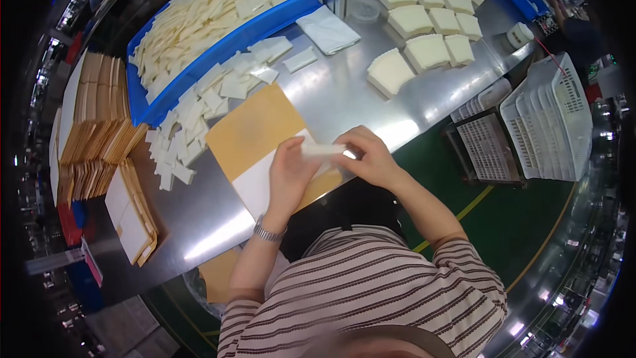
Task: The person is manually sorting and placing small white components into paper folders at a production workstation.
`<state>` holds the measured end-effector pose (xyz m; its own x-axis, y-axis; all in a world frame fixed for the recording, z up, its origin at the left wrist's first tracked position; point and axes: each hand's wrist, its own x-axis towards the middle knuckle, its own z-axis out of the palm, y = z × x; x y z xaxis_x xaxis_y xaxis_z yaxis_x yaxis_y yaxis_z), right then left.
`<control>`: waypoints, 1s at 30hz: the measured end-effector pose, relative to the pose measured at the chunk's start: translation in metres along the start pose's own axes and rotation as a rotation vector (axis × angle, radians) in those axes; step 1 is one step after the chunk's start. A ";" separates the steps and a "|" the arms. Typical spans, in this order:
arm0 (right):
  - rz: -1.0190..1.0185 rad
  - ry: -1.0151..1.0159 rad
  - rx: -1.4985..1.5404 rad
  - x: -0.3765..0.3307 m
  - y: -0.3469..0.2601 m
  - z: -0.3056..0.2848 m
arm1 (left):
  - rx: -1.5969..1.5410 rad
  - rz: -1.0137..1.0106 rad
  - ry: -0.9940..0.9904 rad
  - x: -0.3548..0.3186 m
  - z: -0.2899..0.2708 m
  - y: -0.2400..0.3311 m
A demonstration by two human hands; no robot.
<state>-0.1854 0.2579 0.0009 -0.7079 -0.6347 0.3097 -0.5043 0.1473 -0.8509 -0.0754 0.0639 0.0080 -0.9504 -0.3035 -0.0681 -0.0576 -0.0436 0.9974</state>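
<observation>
Between my two hands is a small, pale white flat piece (321, 150), seen nearly edge-on and slightly blurred. My left hand (290, 174) pinches its left end, and a metal watch sits on that wrist. The other end is gripped by the fingers of my right hand (371, 159). Below them a brown and white paper sheet or flat envelope (255, 126) lies on the metal table. Many similar white pieces (182, 132) are scattered in a loose pile left of the sheet. What the piece is exactly cannot be told.
A blue tray (225, 50) heaped with cream pieces stands at the far left. Brown cardboard stacks (99, 113) rise along the left edge. Blocks of stacked white pieces (427, 52) stand far right on the metal table (324, 93). White plastic baskets (546, 119) are beyond its right edge.
</observation>
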 end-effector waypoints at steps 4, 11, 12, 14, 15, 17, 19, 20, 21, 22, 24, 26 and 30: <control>0.154 0.382 -0.200 -0.003 0.015 -0.018 | 0.283 0.096 0.174 0.058 0.059 -0.009; 0.140 0.460 -0.343 0.004 0.043 -0.028 | 0.162 -0.186 0.083 0.115 0.114 -0.005; 0.139 0.456 -0.338 0.005 0.043 -0.031 | 0.152 -0.175 0.077 0.119 0.114 -0.008; 0.232 0.359 -0.290 0.007 0.041 -0.037 | 0.144 -0.166 0.080 0.127 0.114 -0.014; 0.230 0.355 -0.286 0.008 0.038 -0.043 | 0.144 -0.153 0.076 0.132 0.114 -0.014; 0.226 0.415 -0.224 0.009 0.037 -0.057 | 0.144 -0.142 0.082 0.136 0.113 -0.013; 0.122 0.504 -0.343 0.018 0.054 -0.078 | 0.085 -0.210 0.067 0.140 0.120 -0.006; 0.021 0.595 -0.464 0.025 0.061 -0.088 | 0.084 -0.201 0.074 0.141 0.122 -0.004; 0.017 0.593 -0.463 0.034 0.066 -0.096 | 0.091 -0.212 0.064 0.144 0.125 -0.002; 0.016 0.595 -0.489 0.043 0.072 -0.102 | 0.097 -0.224 0.056 0.145 0.128 -0.002; 0.008 0.594 -0.514 0.048 0.079 -0.107 | 0.076 -0.234 0.042 0.146 0.132 -0.003; 0.096 0.433 -0.390 0.049 0.088 -0.106 | 0.054 -0.242 0.026 0.147 0.135 -0.004; 0.155 0.379 -0.311 0.047 0.084 -0.105 | -0.019 -0.201 0.007 0.151 0.134 -0.010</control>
<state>-0.3130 0.3201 -0.0117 -0.8863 -0.2763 0.3716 -0.4620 0.4732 -0.7501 -0.2593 0.1460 -0.0086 -0.9181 -0.2939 -0.2661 -0.2400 -0.1221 0.9631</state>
